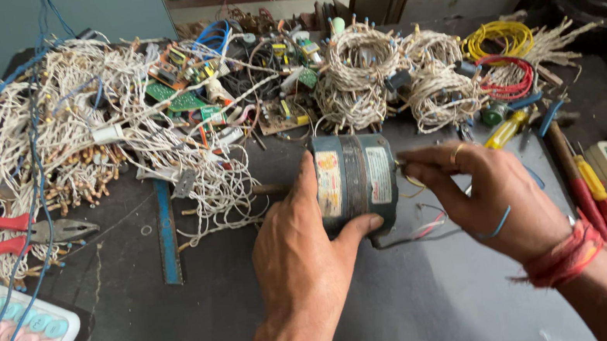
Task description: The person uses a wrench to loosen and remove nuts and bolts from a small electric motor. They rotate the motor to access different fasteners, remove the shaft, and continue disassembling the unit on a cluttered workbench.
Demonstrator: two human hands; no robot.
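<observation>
Cluttered with white wire bundles and green circuit boards (185,100) beyond our hands, a dark grey workbench (431,310) carries the work. Our left hand (303,253) is wrapped around a stubby grey metal motor cylinder with pale labels (355,179), lying on its side, thumb over the top. Our right hand (491,197) pinches thin leads at its end face. We judge it heavy, rigid and smooth; grip the barrel, spare the fine wires. Red-handled pliers (11,236) lie far left.
</observation>
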